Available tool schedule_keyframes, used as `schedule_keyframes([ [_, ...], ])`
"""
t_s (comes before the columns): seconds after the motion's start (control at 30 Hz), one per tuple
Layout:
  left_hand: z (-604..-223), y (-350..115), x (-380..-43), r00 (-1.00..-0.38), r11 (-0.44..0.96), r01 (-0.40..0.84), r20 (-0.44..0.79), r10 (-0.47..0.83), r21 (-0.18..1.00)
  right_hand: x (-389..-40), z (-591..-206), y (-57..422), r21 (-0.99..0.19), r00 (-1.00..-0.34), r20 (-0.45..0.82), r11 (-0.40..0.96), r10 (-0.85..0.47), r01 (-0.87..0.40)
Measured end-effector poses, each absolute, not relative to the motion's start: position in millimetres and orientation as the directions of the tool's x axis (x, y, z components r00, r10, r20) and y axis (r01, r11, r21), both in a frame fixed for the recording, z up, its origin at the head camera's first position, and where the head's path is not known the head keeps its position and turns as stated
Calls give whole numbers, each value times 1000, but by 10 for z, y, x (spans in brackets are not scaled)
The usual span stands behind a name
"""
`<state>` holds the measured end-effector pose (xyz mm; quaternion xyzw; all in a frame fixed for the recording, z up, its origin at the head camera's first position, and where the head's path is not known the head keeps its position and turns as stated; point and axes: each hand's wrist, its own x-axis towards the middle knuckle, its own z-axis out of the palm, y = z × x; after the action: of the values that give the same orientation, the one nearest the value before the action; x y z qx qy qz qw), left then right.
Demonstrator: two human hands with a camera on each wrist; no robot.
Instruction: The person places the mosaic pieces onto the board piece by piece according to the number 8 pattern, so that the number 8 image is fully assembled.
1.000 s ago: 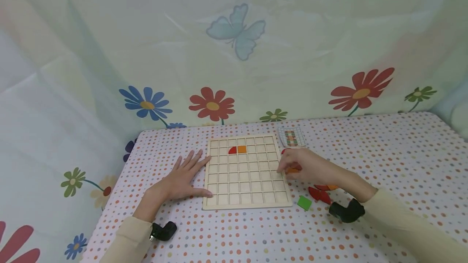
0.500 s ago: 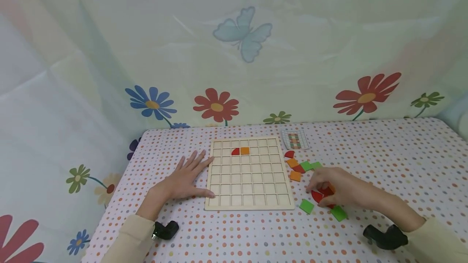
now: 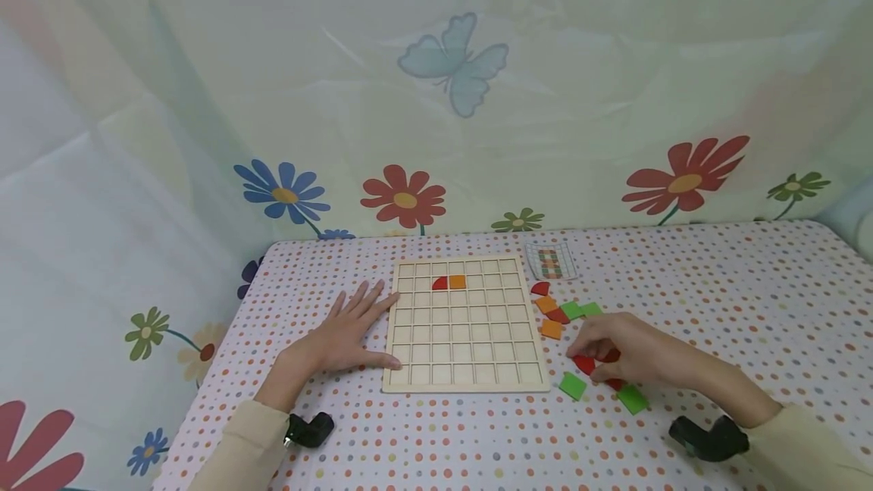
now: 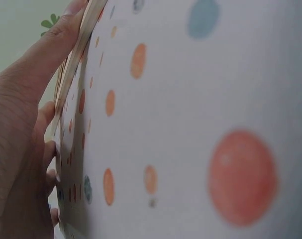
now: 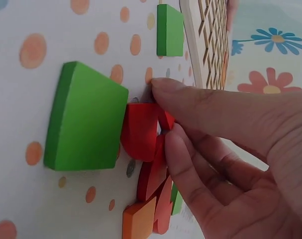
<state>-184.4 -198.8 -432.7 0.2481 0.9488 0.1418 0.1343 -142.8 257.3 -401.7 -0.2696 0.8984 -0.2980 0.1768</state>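
A pale wooden grid board lies on the table, with a red quarter-circle tile and an orange square tile in its cells. My left hand is spread flat at the board's left side, thumb and fingertips at the frame; the left wrist view shows the thumb against the board's edge. My right hand is low over loose tiles right of the board. Its thumb and forefinger pinch a red curved tile. Another red tile lies just beside it, partly behind the thumb.
Green square tiles lie near the right hand. Orange tiles, red tiles and more green ones line the board's right side. A pattern card lies behind them. A printed curtain stands behind the table.
The right hand has moved from the board's right edge rightward and nearer, to the red tiles, then shifted slightly left with its fingers closing. The left hand stays at the board.
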Motion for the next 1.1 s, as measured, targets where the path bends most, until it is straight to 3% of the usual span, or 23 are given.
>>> schedule_keyframes([
  [0.73, -4344, -1999, -1853, -839, 831, 441, -174, 516, 339, -1416, -4034, 2550, -722, -801, -160, 622, -576, -303],
  [1.1, -4347, -1994, -1845, -842, 837, 435, -179, 509, 333, -1494, -3945, 2382, -687, -869, -26, 640, -494, -344],
])
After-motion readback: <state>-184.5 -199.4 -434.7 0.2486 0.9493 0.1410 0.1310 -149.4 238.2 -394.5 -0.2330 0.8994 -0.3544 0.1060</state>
